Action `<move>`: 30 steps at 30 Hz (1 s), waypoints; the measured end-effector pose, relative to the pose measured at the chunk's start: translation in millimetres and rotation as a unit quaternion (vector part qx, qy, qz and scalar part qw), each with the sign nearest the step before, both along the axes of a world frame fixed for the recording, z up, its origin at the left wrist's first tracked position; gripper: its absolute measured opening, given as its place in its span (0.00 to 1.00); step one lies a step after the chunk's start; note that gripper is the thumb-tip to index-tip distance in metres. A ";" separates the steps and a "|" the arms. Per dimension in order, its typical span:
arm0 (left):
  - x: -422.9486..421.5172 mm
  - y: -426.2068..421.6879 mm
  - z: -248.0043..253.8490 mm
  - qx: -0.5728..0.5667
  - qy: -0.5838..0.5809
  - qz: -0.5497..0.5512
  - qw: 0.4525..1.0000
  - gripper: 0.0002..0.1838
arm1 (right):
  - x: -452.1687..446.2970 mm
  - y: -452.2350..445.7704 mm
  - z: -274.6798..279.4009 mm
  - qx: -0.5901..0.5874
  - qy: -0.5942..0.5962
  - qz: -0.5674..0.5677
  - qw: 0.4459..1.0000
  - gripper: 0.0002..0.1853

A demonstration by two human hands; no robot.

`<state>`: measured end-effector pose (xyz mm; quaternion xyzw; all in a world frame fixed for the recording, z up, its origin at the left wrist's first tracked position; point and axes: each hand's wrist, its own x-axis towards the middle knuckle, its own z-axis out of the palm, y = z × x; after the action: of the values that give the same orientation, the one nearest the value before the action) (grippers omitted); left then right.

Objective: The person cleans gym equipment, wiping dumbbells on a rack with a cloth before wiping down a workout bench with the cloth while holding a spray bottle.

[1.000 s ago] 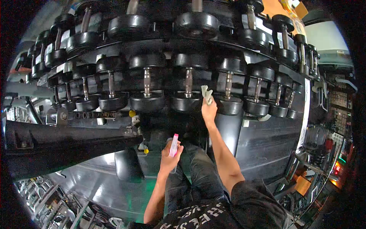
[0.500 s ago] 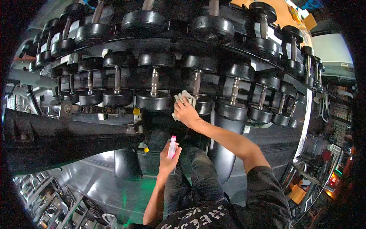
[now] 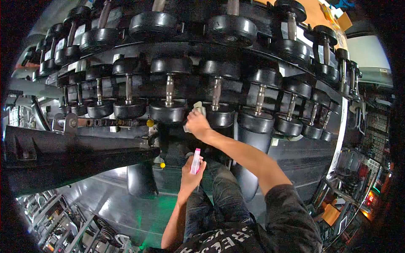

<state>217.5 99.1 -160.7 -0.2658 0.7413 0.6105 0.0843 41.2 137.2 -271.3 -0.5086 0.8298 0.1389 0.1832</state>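
My right hand [image 3: 198, 125] is closed around a pale cloth [image 3: 198, 106]. Hand and cloth are between the front heads of two black dumbbells on the lower rack tier, the left dumbbell [image 3: 168, 112] and the right dumbbell [image 3: 219, 115]. Whether the cloth presses on either head I cannot tell. Lower down, in front of my legs, my left hand [image 3: 190, 177] grips a spray bottle [image 3: 195, 162] with a pink and whitish top. Its body is mostly hidden by the fingers.
More dumbbells [image 3: 231, 31] line the upper tier, and others extend both ways along the lower one. A black padded bench part [image 3: 84, 158] with a metal bracket [image 3: 66, 122] and yellow knobs [image 3: 150, 123] juts in from the left. Gym machines [image 3: 71, 223] stand at lower left.
My right hand has moved left with the cloth, away from the right dumbbell's head toward the left one. My left hand and the spray bottle have shifted slightly right.
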 end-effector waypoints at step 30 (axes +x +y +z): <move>22.6 -42.3 -29.6 -0.002 -0.002 -0.073 0.997 0.09 | 26.8 96.7 -108.1 -0.605 -0.521 -0.541 -0.265 0.16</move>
<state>240.1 56.8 -190.3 -0.2124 0.7599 0.6005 0.1299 68.0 233.9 -379.4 -0.4007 -0.0439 0.9026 -0.1511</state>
